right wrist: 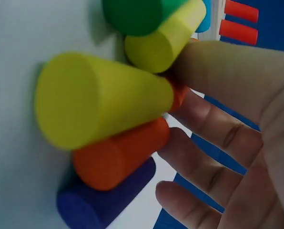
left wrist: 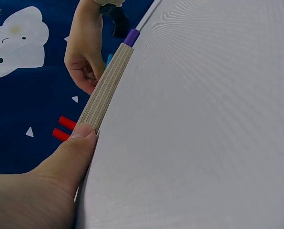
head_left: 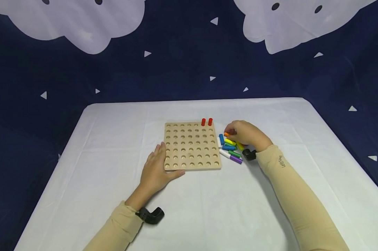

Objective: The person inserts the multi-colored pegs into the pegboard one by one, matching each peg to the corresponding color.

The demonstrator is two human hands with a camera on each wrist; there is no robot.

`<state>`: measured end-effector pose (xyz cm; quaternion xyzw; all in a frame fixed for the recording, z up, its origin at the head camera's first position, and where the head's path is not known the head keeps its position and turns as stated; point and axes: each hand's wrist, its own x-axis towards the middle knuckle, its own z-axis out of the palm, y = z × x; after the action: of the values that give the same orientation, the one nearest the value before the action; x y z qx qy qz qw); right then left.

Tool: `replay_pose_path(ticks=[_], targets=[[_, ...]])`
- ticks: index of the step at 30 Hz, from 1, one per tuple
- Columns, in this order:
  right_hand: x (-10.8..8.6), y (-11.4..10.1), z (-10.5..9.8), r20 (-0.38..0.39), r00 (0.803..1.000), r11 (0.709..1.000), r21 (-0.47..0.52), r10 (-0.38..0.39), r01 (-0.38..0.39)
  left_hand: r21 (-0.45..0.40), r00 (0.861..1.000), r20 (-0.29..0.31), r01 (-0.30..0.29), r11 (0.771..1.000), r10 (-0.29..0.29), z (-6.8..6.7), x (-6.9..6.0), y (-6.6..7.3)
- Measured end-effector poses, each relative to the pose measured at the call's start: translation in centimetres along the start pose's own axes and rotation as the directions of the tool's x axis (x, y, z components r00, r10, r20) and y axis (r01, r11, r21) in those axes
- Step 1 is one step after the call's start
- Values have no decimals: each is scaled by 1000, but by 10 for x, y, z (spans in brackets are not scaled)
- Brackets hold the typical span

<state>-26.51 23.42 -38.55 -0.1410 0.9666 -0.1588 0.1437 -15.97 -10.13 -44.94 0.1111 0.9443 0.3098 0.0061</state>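
A square wooden pegboard point(head_left: 190, 146) with rows of holes lies on the table. Two red pegs point(head_left: 206, 122) stand upright in its far right holes. My left hand point(head_left: 155, 170) rests against the near left corner, its fingers fairly straight along the left side; its thumb point(left wrist: 85, 131) presses the near edge. At the board's right, my right hand point(head_left: 246, 132) reaches into a pile of loose pegs. Between thumb and index finger it pinches a reddish peg point(right wrist: 179, 95), partly hidden behind a yellow peg point(right wrist: 104, 100). An orange peg point(right wrist: 118, 152) lies just beside.
Loose pegs lie close by the board: blue point(head_left: 228, 148), green point(head_left: 234, 153), white point(head_left: 224, 153) and purple point(head_left: 236, 159). A white cloth covers the table point(head_left: 113, 139). Behind it hangs a dark blue curtain point(head_left: 176, 76) with white clouds.
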Motion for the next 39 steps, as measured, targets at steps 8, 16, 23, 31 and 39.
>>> replay_pose_path(ticks=[8, 16, 23, 31, 39], targets=[[0, 4, -3, -25, 1000, 993, 120, 1, 2, -2, 1000, 2, 9, 1000, -9, 0, -1, -1], [2, 7, -6, -149, 988, 981, 195, 32, -2, -4, 1000, -2, 12, 1000, -12, 1, -1, -3], [2, 6, -6, -272, 959, 960, 280, 80, 0, -1, 1000, 4, 10, 1000, -10, 0, 1, -3], [10, -6, -8, -342, 938, 953, 300, 57, 52, -4, 1000, 2, 10, 1000, -10, -1, 2, -1], [21, -27, -3, -339, 941, 948, 299, -3, 111, -10, 1000, 2, 7, 1000, -7, 1, 2, -1]])
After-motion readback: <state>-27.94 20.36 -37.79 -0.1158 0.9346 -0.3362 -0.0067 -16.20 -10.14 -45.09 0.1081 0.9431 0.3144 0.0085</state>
